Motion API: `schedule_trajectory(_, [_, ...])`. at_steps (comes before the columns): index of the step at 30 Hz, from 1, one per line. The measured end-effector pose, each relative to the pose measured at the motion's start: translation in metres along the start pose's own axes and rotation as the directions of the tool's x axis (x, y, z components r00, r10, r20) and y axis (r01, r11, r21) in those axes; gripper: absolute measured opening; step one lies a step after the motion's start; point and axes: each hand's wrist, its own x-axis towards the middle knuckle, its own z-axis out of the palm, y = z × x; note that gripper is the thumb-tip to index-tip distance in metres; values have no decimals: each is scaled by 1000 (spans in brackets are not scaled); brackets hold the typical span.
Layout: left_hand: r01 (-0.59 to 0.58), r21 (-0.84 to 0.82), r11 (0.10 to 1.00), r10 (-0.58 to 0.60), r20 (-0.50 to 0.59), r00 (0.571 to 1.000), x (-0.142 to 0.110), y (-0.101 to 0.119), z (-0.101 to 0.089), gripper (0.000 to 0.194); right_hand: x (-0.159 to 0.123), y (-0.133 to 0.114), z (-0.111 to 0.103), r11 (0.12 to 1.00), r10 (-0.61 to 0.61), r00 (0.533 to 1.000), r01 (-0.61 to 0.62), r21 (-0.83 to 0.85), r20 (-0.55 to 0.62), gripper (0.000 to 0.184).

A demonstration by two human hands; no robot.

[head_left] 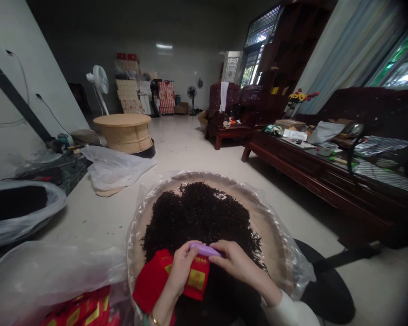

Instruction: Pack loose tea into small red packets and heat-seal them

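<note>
A smooth purple oblong tool (206, 250) lies across the top edge of a red packet (197, 276) with gold panels. My left hand (181, 267) pinches the tool's left end, close to the packet's top. The fingers of my right hand (236, 262) are closed on its right end. More red packaging (149, 280) lies beside my left wrist. Below and beyond both hands, a heap of dark dried leaves, like tea (197, 215), fills much of a round shallow tray (275, 244). The lower edge of the heap is hidden behind my hands and the packet.
Red packets (83, 310) lie in clear plastic (54, 262) at lower left. A plastic-lined container (51, 219) holds dark material. A round wooden stool-like drum (124, 133) and fan (100, 81) stand farther off. A long dark wooden table (306, 181) is at right.
</note>
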Motion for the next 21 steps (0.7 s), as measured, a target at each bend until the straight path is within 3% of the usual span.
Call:
schedule_trajectory(3, [-19,56,998,19,-4,1000,-2,3,2,49,2,-2,6,998,2,1000,-1,62,-15,24])
schedule_trajectory(7, [42,39,998,-43,40,998,-4,4,0,47,4,0,13,996,1,999,3,85,-45,25])
schedule_trajectory(10, [155,103,983,-165,93,982,-7,-2,0,53,5,2,11,998,11,998,-6,64,-66,24])
schedule_trajectory(13, [286,143,947,-299,73,952,-10,-6,3,45,4,4,6,995,29,998,-24,98,-51,22])
schedule_trajectory(18, [273,70,960,-278,96,956,-12,0,6,44,0,12,-1,985,107,994,-103,139,-24,33])
schedule_trajectory(21, [256,75,964,-263,115,958,-12,0,6,43,-1,13,0,987,83,996,-79,140,-18,32])
